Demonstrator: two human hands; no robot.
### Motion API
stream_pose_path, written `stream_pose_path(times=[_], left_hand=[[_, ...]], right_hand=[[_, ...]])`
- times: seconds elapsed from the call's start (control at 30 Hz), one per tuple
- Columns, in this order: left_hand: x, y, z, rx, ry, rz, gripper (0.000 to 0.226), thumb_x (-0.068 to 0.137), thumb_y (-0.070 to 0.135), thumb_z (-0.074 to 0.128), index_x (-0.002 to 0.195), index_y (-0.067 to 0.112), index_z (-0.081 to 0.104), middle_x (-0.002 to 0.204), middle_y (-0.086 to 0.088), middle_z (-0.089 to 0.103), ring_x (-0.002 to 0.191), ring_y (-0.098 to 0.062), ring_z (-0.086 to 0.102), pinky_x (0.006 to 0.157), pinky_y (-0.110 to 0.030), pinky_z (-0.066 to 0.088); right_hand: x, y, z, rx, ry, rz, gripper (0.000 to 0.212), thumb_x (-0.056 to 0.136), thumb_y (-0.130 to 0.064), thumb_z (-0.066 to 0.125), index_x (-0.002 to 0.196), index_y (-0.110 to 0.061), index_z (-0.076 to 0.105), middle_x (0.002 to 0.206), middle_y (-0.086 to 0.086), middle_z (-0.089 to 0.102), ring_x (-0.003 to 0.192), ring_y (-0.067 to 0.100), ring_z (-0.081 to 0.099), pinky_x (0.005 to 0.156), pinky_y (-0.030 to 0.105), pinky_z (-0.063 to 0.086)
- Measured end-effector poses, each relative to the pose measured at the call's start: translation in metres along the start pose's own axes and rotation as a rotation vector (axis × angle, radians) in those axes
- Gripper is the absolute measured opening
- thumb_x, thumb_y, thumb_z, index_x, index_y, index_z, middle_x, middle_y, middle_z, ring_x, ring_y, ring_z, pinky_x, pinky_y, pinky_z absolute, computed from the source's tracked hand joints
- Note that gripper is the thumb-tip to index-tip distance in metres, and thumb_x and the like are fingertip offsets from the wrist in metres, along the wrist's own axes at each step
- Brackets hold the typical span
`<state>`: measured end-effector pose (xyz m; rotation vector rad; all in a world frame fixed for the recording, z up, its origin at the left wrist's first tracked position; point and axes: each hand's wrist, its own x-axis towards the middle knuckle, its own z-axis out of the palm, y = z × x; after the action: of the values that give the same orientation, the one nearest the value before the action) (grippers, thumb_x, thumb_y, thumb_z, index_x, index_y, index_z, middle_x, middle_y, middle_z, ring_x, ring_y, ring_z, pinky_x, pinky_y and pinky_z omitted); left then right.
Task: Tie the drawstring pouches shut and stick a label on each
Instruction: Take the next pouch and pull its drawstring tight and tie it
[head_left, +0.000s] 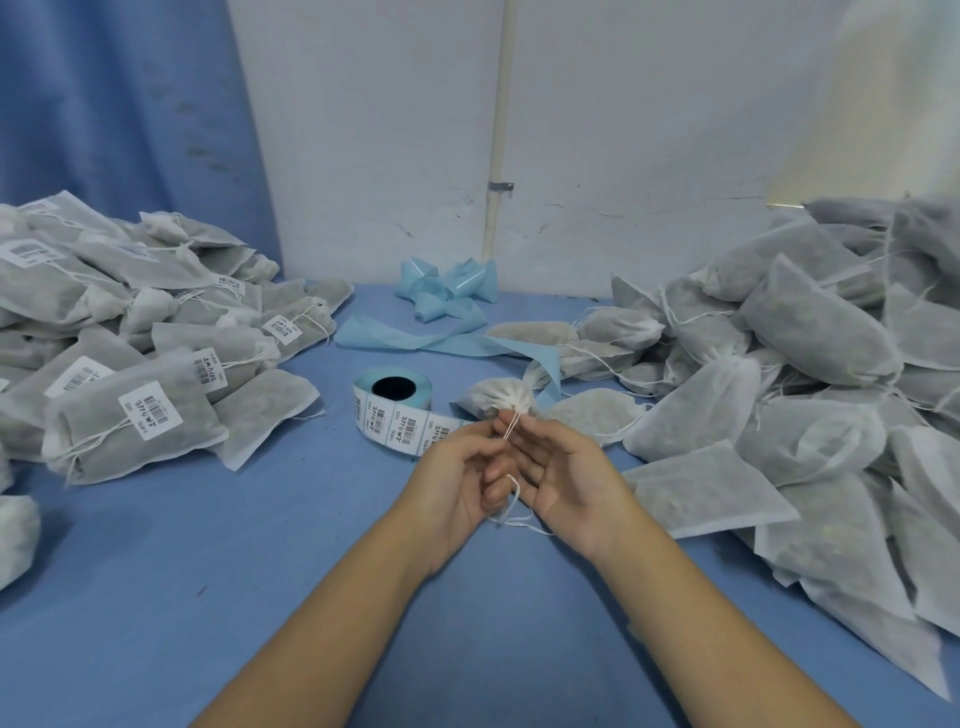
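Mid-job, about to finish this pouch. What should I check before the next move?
1. Pouch mouth gathered shut: ok.
2. Drawstring pinched between left hand and right hand: ok.
3. Knot finished: cannot tell.
4. Label on this pouch: not ok, none visible.
5. Label roll beside the pouch, strip unrolled toward the hands: ok.
6. Labelled pile kept apart from unlabelled pile: ok.

Heap of labelled pouches (130, 332) on the table (260, 571) to my left, heap of other pouches (805, 364) to my right, label roll (393, 397) between them, backing strip (441, 343) behind it, one pouch (498, 397) right of the roll, its drawstring (511, 423) between my left hand (457, 483) and right hand (566, 483).
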<state>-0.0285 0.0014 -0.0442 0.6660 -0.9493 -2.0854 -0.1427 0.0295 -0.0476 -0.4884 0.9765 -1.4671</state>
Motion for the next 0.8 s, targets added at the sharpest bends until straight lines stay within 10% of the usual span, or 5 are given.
stream_pose_path(times=[0.23, 0.8], left_hand=[[0.001, -0.008, 0.003, 0.047, 0.032, 0.059, 0.015, 0.093, -0.003, 0.043, 0.093, 0.005, 0.056, 0.055, -0.003, 0.041, 0.04, -0.006, 0.039, 0.037, -0.016, 0.035], [0.0, -0.014, 0.004, 0.59, 0.157, 0.254, 0.02, 0.092, -0.003, 0.044, 0.098, 0.014, 0.054, 0.041, 0.003, 0.043, 0.036, -0.01, 0.038, 0.038, -0.02, 0.032]], right_hand=[[-0.002, -0.001, 0.004, 0.006, 0.045, 0.047, 0.011, 0.087, -0.014, 0.063, 0.078, -0.009, 0.068, 0.07, 0.002, 0.067, 0.05, 0.01, 0.058, 0.046, 0.021, 0.049], [-0.003, 0.005, 0.002, -0.351, 0.122, -0.294, 0.019, 0.084, -0.01, 0.069, 0.066, -0.011, 0.075, 0.074, 0.008, 0.072, 0.061, 0.012, 0.063, 0.062, 0.019, 0.053]])
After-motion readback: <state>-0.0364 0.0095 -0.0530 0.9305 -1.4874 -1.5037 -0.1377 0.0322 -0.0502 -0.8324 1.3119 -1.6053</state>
